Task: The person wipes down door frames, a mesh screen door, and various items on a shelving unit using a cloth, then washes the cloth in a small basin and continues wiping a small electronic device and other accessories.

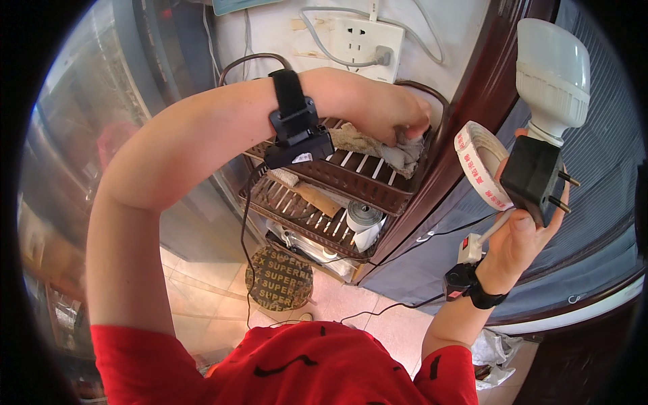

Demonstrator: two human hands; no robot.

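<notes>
At the rack's top tier, my left hand [405,114] has its fingers closed on a grey cloth [407,152]; a beige part of cloth [352,139] stretches to its left. On the right, my right hand [526,228] holds a black plug-in lamp socket [531,177] with two metal pins. A white LED bulb [553,76] is fitted in the socket and points up. A roll of white tape with red print [478,167] is also in that hand, beside the socket. A small white plug or switch with a red part [471,248] hangs near the wrist on a white cable.
The brown plastic rack [374,187] holds a wooden-handled brush [309,195] and a grey-white roll [363,216] on its middle tier. Above is a wall socket [367,48] with a plugged-in cable. A round patterned stool [279,278] stands below. Blue-grey curtain [430,263] hangs right; black cables run from both wrists.
</notes>
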